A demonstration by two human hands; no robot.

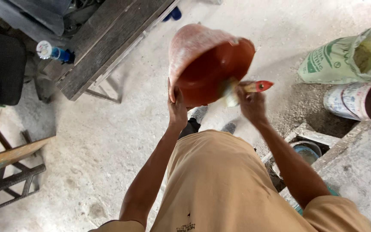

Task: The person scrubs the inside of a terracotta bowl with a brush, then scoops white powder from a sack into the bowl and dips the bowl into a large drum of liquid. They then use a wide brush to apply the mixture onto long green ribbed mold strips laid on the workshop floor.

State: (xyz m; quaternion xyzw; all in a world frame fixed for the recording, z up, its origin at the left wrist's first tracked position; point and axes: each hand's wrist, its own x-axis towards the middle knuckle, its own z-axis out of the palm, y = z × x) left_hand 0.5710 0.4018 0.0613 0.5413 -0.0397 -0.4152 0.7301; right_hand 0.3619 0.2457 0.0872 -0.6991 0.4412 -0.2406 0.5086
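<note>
head view: left hand [177,107] grips bucket [207,64] rim, right hand [250,103] w/ brush [247,89].

one red bucket [207,64], one brush [247,89], one sack [344,58] (open), one bottle [52,52], two hands

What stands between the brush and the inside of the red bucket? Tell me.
Nothing visible. The left hand holds the red bucket by its rim, mouth tilted toward the person; the right hand holds the brush, whose bristles are at the open rim.
</note>
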